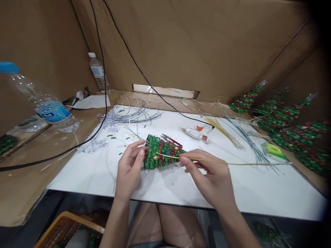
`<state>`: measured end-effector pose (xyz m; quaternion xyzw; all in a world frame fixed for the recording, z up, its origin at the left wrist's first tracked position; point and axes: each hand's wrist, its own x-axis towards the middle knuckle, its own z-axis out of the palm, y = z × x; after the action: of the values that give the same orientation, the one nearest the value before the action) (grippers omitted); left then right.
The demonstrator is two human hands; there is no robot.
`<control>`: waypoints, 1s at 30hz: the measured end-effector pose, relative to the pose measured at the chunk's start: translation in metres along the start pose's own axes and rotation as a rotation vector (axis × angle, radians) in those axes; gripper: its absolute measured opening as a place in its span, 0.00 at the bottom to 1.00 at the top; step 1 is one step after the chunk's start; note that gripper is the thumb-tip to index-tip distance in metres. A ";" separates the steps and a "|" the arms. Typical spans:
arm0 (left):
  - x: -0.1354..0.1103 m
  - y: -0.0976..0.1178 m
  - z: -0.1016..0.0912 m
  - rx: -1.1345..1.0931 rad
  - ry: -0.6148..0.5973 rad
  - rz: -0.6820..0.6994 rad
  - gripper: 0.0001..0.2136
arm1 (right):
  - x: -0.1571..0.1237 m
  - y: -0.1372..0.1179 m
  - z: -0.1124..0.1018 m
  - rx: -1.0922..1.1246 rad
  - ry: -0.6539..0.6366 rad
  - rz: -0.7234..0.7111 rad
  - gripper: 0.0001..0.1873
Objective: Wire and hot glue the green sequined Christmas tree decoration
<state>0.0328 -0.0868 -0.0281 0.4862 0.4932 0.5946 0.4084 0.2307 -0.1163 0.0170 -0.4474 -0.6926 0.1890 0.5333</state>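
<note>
Holding a tree (161,155) on its side just above the surface (90,172), between both hands. Left hand (130,165) clasped round the wide base, thumb and fingers closed on the green scales. Right hand (207,175) pinching a yellow strand (245,163) between thumb and forefinger, right at the tree's narrow end. Short end laid across the red trim, long tail running off past the right hand, low over the surface.

Judging by this grip, best done so:

- Keep the left hand firm enough to stop any rolling, yet light enough to spare the scales and the small beads.
- Keep the pinch close to the tree, as now, for good control of the short end.
- Let the tail trail free, clear of the wires (248,141) and the loose bundle (227,132) beyond the right hand.
- Pull gently and in line with the strand. Looks stiff, so likely to kink or snap under a sharp bend.
- Mind the snips (169,139) just behind the tree, near the left fingertips.
- Mind also the glue gun (196,134) further back, beyond and between both hands.
</note>
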 end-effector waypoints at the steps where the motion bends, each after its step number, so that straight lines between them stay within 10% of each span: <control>1: 0.000 0.000 0.000 -0.003 -0.004 -0.003 0.15 | 0.001 -0.001 0.000 -0.015 -0.009 -0.017 0.06; 16: 0.002 0.002 -0.002 0.109 -0.054 0.071 0.17 | 0.024 -0.009 0.015 -0.034 -0.114 -0.052 0.08; 30: 0.020 0.014 -0.020 0.469 -0.243 0.225 0.17 | 0.027 0.011 0.022 0.295 -0.183 0.362 0.16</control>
<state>0.0092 -0.0734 -0.0115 0.6866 0.5076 0.4434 0.2725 0.2140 -0.0837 0.0163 -0.4625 -0.6114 0.4202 0.4854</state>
